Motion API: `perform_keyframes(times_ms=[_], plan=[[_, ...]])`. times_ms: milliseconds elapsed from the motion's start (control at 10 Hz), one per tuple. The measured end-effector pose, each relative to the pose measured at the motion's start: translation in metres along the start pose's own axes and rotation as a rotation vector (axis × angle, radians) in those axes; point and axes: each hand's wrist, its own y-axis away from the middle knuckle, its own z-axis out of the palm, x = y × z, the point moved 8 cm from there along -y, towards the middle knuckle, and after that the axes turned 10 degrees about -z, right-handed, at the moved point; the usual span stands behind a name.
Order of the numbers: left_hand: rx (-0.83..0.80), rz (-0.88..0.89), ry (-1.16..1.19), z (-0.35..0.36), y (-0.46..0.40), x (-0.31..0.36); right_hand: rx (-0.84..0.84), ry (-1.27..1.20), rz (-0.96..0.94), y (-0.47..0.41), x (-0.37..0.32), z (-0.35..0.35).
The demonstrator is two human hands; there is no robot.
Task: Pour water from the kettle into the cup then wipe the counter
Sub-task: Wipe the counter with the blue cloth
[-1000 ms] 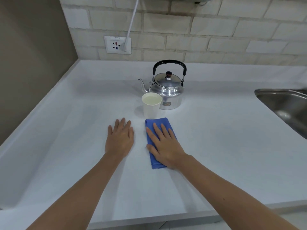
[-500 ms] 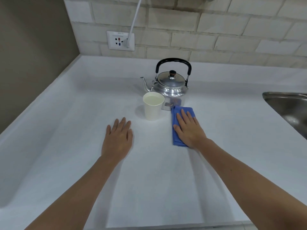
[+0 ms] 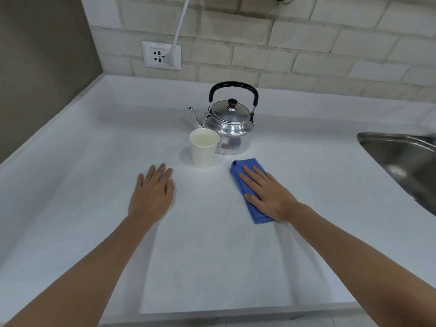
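A shiny metal kettle [image 3: 230, 128] with a black handle stands upright at the back of the white counter [image 3: 212, 256], spout pointing left. A white paper cup [image 3: 204, 149] holding water stands just in front of it to the left. My right hand [image 3: 266, 194] lies flat, fingers together, pressing on a folded blue cloth [image 3: 247, 182] on the counter, right of the cup and in front of the kettle. My left hand [image 3: 153, 192] rests flat on the bare counter, left of the cup, holding nothing.
A steel sink [image 3: 405, 164] is set into the counter at the right edge. A wall socket [image 3: 161, 55] with a white cable plugged in sits on the brick wall behind. A brown wall [image 3: 42, 67] bounds the left side.
My right hand slid the blue cloth from in front of the cup up beside the kettle, then back toward me and slightly right. The left hand stayed put.
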Motion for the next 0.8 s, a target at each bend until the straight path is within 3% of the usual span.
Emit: perform_keyframes(times_ms=[200, 400, 600, 800], plan=[[0.004, 0.001, -0.006, 0.000, 0.000, 0.000, 0.041, -0.019, 0.270, -0.001, 0.010, 0.001], [-0.004, -0.007, 0.004, -0.001, 0.001, 0.002, 0.058, -0.030, 0.197, 0.002, -0.035, 0.008], [-0.025, -0.020, 0.015, -0.005, 0.004, 0.003, 0.002, -0.028, -0.063, 0.026, -0.050, 0.006], [-0.047, -0.042, 0.099, -0.014, 0.012, 0.003, 0.039, -0.032, 0.152, 0.019, -0.038, 0.009]])
